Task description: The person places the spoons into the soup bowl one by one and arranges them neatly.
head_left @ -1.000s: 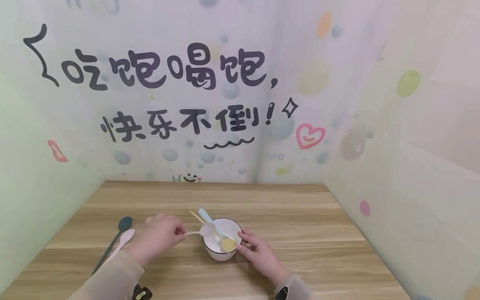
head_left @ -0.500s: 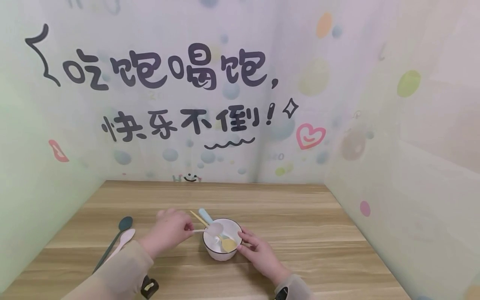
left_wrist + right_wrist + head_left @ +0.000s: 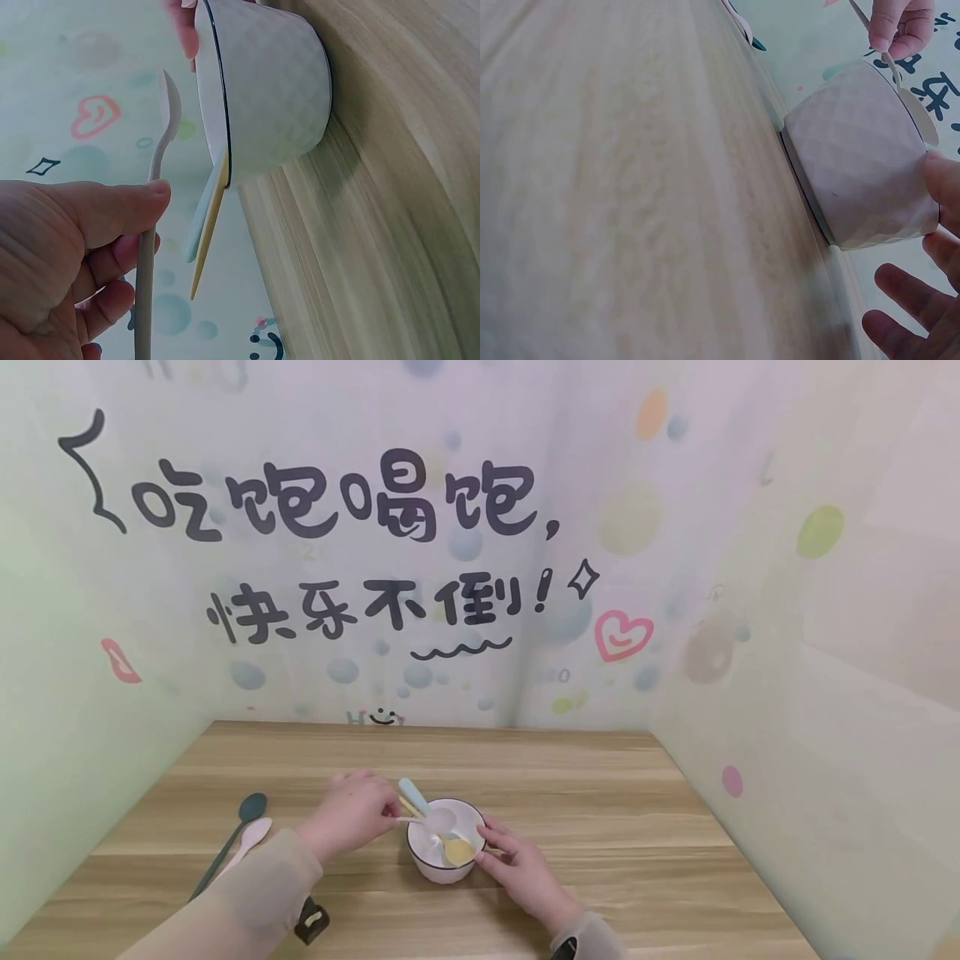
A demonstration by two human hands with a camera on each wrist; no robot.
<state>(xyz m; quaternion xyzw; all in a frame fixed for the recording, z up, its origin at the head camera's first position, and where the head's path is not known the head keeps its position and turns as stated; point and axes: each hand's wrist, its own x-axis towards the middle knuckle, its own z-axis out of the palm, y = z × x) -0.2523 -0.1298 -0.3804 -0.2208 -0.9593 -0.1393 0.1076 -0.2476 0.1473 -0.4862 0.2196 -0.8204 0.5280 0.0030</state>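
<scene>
My left hand [image 3: 356, 810] pinches a pale spoon [image 3: 169, 109] by its handle, thumb against fingers, and the spoon's head overlaps the bowl's opening in the head view. The white bowl [image 3: 442, 871] has a dark rim and a faceted outer wall, and stands upright on the table. At its right side my right hand [image 3: 525, 875] holds the rim between thumb and fingers; its other fingers spread free in the right wrist view. Inside the bowl lean a yellow spoon [image 3: 458, 852] and a light blue-handled utensil [image 3: 412, 794], their handles jutting past the far-left rim.
A dark teal spoon [image 3: 252, 807] and a pale pink spoon [image 3: 256, 832] lie side by side on the wooden table [image 3: 600, 802], left of my left forearm. Behind the table rises a printed wall [image 3: 480, 693], with side walls left and right.
My left hand has moved right with the pale spoon, bringing the spoon's head farther over the bowl. My right hand and the bowl stay nearly where they were.
</scene>
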